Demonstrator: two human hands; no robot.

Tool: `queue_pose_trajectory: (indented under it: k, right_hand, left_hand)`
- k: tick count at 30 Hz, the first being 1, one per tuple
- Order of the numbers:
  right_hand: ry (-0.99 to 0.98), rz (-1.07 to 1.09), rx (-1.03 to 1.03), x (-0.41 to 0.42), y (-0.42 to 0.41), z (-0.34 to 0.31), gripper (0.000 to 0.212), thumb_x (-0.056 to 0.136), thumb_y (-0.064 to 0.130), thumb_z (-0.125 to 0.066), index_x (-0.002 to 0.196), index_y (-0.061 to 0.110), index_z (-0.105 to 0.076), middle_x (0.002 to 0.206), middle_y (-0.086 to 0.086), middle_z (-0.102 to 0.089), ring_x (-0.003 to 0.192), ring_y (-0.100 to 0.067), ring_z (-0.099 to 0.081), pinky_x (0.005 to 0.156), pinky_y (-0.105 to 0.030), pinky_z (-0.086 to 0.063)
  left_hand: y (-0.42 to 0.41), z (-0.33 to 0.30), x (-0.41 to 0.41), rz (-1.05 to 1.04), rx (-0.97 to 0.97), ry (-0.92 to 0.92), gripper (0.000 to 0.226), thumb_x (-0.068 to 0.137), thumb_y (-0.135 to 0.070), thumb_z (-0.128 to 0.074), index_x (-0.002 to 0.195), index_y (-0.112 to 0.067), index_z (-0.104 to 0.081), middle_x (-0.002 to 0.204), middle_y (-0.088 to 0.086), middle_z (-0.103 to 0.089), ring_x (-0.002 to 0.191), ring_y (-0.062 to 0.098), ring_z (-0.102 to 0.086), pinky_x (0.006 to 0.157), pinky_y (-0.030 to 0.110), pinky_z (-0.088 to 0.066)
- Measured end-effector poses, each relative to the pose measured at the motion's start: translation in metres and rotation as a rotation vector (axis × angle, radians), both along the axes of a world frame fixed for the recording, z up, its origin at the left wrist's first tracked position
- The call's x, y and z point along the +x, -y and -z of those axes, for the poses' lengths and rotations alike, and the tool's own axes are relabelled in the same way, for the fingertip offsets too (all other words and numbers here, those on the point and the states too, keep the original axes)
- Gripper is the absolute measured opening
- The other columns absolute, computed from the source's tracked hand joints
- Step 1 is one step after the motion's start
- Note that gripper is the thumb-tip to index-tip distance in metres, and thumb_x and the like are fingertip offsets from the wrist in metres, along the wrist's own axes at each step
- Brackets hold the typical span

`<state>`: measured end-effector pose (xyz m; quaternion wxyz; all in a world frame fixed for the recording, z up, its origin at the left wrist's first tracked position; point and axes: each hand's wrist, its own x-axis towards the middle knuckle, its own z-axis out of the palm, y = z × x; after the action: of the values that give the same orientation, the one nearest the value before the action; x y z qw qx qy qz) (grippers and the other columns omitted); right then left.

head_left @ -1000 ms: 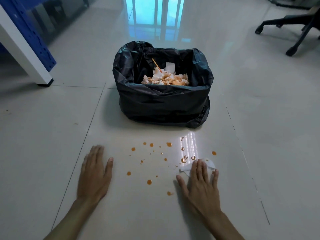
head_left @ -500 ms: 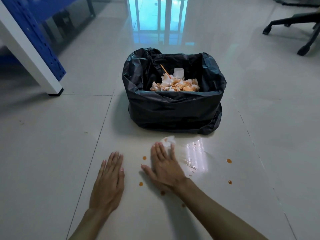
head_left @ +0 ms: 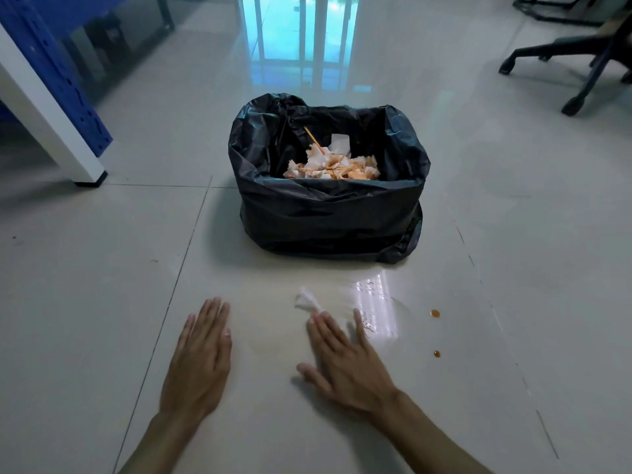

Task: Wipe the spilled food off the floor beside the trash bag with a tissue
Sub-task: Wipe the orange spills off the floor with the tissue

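A black trash bag point(head_left: 328, 213) stands open on the pale floor tiles, holding orange-stained white tissues. In front of it my right hand point(head_left: 345, 364) lies flat, pressing a white tissue point(head_left: 307, 301) to the floor; only the tissue's tip shows past my fingertips. My left hand point(head_left: 200, 357) rests flat on the tile to the left, fingers together and empty. Two small orange drops of spilled food point(head_left: 435, 313) sit to the right of my right hand, the lower drop point(head_left: 436, 353) nearer me. A faint orange smear point(head_left: 270, 347) lies between my hands.
A white table leg point(head_left: 51, 118) with a blue panel stands at the back left. An office chair base point(head_left: 581, 63) with castors is at the back right. A wet shiny patch point(head_left: 376, 302) reflects light beside my right hand.
My right hand swept the tissue left across the spill and then back toward the middle. Most orange drops are gone; two remain on the right. My left hand stayed planted.
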<state>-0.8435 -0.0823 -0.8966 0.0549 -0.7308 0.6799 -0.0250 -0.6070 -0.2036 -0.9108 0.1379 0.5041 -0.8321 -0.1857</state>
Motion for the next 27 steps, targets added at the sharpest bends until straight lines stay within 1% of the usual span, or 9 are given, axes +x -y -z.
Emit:
queue_pose_trajectory:
  k: [2,5,8,9,13,17,20,24,27]
  right_hand:
    - [-0.025,0.076,0.041,-0.026,-0.017,-0.001,0.077,0.101,0.062,-0.02,0.15,0.005,-0.036,0.156,-0.011,-0.035,0.146,-0.025,-0.027,0.114,-0.059,-0.007]
    - [-0.076,0.18,0.063,-0.06,-0.053,-0.002,0.078,0.101,0.065,-0.018,0.155,0.009,-0.021,0.162,-0.007,-0.015,0.151,-0.025,-0.008,0.117,-0.056,0.002]
    - [-0.139,0.357,0.1,-0.097,-0.087,-0.002,0.08,0.1,0.065,-0.016,0.154,0.006,-0.026,0.162,-0.009,-0.019,0.151,-0.027,-0.003,0.118,-0.058,0.002]
    - [-0.142,0.405,0.128,-0.107,-0.096,-0.004,0.081,0.099,0.065,-0.013,0.154,0.006,-0.024,0.162,-0.009,-0.016,0.151,-0.027,0.0,0.117,-0.058,0.004]
    - [-0.114,0.494,0.189,-0.126,-0.108,-0.007,0.088,0.092,0.07,0.009,0.155,0.007,0.003,0.163,-0.01,0.01,0.147,-0.022,0.023,0.115,-0.054,0.017]
    - [0.0,0.571,0.174,-0.125,-0.083,-0.007,0.093,0.086,0.07,0.017,0.152,0.004,0.014,0.16,-0.014,0.019,0.146,-0.022,0.025,0.115,-0.051,0.021]
    - [0.062,0.549,0.163,-0.12,-0.059,-0.007,0.094,0.087,0.071,0.011,0.153,0.003,0.013,0.161,-0.013,0.018,0.146,-0.021,0.023,0.116,-0.05,0.021]
    - [0.041,0.487,0.128,-0.093,-0.014,-0.008,0.09,0.094,0.068,0.001,0.153,0.001,0.01,0.162,-0.016,0.013,0.147,-0.023,0.022,0.115,-0.049,0.022]
    - [0.025,0.395,0.117,-0.063,0.029,-0.009,0.092,0.095,0.068,-0.006,0.154,-0.002,0.002,0.162,-0.019,0.005,0.149,-0.026,0.016,0.111,-0.051,0.025]
  left_hand:
    - [-0.001,-0.001,0.001,-0.002,-0.005,-0.002,0.063,0.098,-0.05,0.001,0.153,-0.026,-0.016,0.162,-0.012,-0.013,0.148,-0.005,-0.001,0.122,0.024,0.002]
    - [0.0,0.0,0.0,0.0,-0.013,0.003,0.062,0.098,-0.049,-0.002,0.153,-0.025,-0.016,0.162,-0.011,-0.014,0.148,-0.005,-0.001,0.121,0.022,0.004]
    - [0.0,0.002,0.0,0.001,-0.014,0.007,0.06,0.099,-0.048,-0.003,0.153,-0.025,-0.015,0.163,-0.01,-0.013,0.148,-0.004,-0.001,0.122,0.024,0.003]
    - [0.001,0.002,0.002,0.001,-0.015,0.011,0.06,0.099,-0.048,-0.003,0.153,-0.025,-0.015,0.163,-0.01,-0.013,0.148,-0.004,-0.001,0.122,0.025,0.003]
    - [0.001,0.003,0.001,0.009,-0.031,0.03,0.062,0.098,-0.049,-0.002,0.153,-0.024,-0.015,0.162,-0.009,-0.013,0.148,-0.003,-0.001,0.122,0.024,0.004]
    - [0.002,0.006,0.001,0.009,-0.047,0.044,0.063,0.098,-0.048,-0.005,0.153,-0.021,-0.019,0.162,-0.007,-0.017,0.149,-0.001,-0.004,0.122,0.028,0.0]
    - [0.002,0.006,0.002,0.014,-0.053,0.05,0.062,0.099,-0.047,-0.007,0.153,-0.021,-0.02,0.162,-0.007,-0.018,0.149,0.0,-0.005,0.122,0.027,-0.001]
    - [0.003,0.008,0.002,0.002,-0.055,0.039,0.062,0.098,-0.047,-0.008,0.153,-0.021,-0.02,0.162,-0.008,-0.017,0.149,0.0,-0.005,0.122,0.025,0.001]
    - [0.004,0.01,0.003,0.007,-0.058,0.036,0.061,0.098,-0.047,-0.007,0.154,-0.023,-0.02,0.162,-0.009,-0.018,0.149,0.0,-0.005,0.122,0.027,-0.001]
